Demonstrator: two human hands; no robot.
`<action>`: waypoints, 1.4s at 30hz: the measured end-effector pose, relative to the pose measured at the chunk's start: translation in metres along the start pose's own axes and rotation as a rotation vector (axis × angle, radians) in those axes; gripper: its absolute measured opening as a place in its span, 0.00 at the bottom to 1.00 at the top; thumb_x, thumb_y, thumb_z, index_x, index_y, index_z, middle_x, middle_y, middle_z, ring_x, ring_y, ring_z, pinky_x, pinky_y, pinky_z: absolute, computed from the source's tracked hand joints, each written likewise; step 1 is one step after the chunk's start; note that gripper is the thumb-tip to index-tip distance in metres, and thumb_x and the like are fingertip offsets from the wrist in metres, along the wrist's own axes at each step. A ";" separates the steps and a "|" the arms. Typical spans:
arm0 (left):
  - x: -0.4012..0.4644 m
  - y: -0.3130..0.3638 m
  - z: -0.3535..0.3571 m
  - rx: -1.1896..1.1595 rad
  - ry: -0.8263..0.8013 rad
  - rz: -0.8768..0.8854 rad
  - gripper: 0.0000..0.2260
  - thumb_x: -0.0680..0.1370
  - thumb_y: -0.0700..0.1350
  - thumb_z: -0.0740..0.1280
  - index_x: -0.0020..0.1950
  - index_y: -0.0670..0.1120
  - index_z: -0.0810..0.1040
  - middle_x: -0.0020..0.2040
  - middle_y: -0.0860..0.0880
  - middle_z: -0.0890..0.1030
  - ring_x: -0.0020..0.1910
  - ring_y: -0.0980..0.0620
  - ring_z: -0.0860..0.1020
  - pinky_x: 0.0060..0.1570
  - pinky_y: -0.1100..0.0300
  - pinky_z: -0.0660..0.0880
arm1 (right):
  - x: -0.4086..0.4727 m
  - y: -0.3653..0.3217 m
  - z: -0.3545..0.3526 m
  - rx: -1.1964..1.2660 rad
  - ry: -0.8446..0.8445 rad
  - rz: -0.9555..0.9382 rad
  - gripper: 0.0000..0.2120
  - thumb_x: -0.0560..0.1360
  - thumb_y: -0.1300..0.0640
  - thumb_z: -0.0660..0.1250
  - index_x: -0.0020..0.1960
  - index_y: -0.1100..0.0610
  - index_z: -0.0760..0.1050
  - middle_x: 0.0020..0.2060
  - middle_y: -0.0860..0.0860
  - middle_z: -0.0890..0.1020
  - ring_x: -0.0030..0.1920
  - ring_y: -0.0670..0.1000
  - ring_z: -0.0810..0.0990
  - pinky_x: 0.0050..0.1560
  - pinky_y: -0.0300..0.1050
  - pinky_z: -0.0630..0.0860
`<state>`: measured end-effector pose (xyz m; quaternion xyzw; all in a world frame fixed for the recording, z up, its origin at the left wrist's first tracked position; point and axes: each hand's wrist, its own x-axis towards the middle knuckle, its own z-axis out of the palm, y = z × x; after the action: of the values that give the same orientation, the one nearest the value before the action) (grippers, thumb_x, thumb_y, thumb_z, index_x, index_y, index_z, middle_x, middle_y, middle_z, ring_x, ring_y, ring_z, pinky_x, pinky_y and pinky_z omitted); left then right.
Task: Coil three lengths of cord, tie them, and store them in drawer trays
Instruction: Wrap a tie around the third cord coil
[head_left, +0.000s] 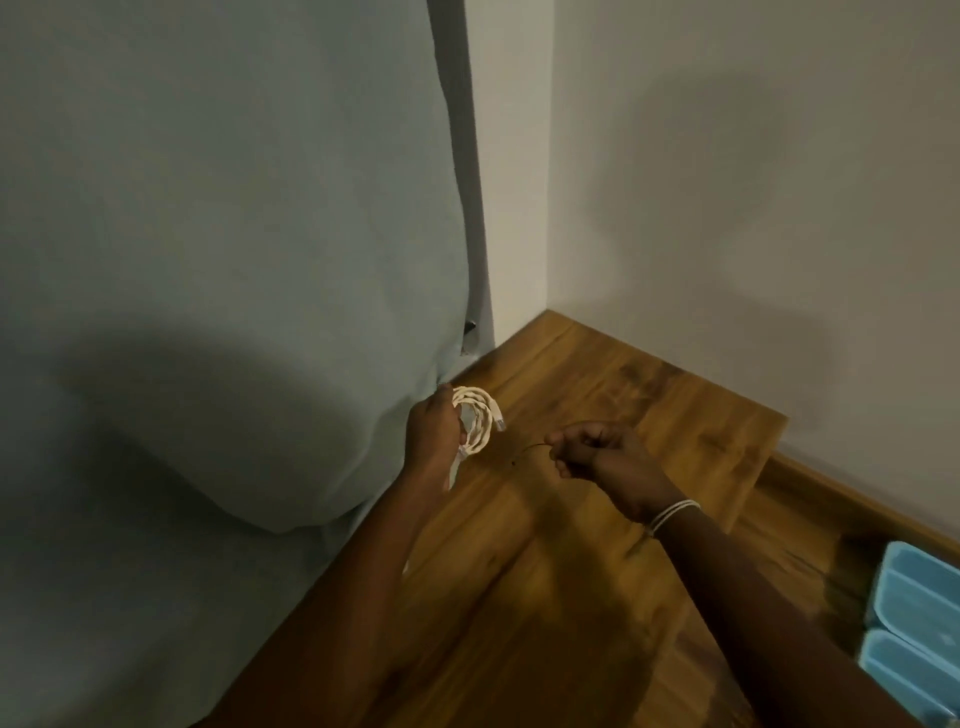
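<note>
My left hand (432, 434) grips a coil of white cord (475, 422), wound in several loops, with one plug end sticking out to the right and a tail hanging below the hand. My right hand (589, 449) is closed on a thin dark tie (530, 451) that points left toward the coil; a small gap separates the tie's tip from the cord. Both hands hover above a wooden top (597, 395). Light blue trays (914, 618) sit in the open drawer at the lower right.
A grey-blue fabric mass (218, 260) fills the left side, right behind my left hand. Pale walls meet in a corner beyond the wooden top. The drawer's wooden rim (831, 483) runs along the right. My right wrist wears pale string bands (672, 514).
</note>
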<state>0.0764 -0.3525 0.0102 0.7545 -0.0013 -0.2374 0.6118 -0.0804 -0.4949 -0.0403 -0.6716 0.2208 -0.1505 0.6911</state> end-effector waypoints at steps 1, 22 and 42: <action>-0.002 0.002 -0.006 -0.005 0.007 0.008 0.23 0.83 0.53 0.56 0.66 0.35 0.74 0.63 0.33 0.77 0.62 0.35 0.76 0.62 0.45 0.74 | 0.001 -0.012 0.009 0.045 -0.015 -0.008 0.05 0.77 0.67 0.68 0.48 0.62 0.83 0.39 0.59 0.84 0.37 0.50 0.82 0.43 0.44 0.82; -0.024 0.025 -0.075 -0.111 0.190 0.236 0.25 0.83 0.54 0.53 0.62 0.34 0.76 0.59 0.32 0.79 0.58 0.35 0.78 0.56 0.50 0.75 | 0.002 -0.071 0.141 0.061 -0.084 -0.088 0.07 0.77 0.64 0.68 0.53 0.60 0.84 0.43 0.59 0.85 0.39 0.52 0.82 0.42 0.43 0.83; -0.031 0.025 -0.079 0.012 0.283 0.520 0.09 0.82 0.44 0.58 0.53 0.42 0.76 0.46 0.48 0.79 0.45 0.50 0.79 0.44 0.54 0.79 | 0.007 -0.088 0.193 0.121 0.351 -0.238 0.19 0.71 0.70 0.70 0.30 0.56 0.64 0.26 0.54 0.71 0.29 0.51 0.73 0.33 0.45 0.78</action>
<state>0.0847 -0.2772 0.0551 0.7581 -0.1105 0.0351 0.6417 0.0315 -0.3365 0.0467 -0.6138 0.2472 -0.3586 0.6584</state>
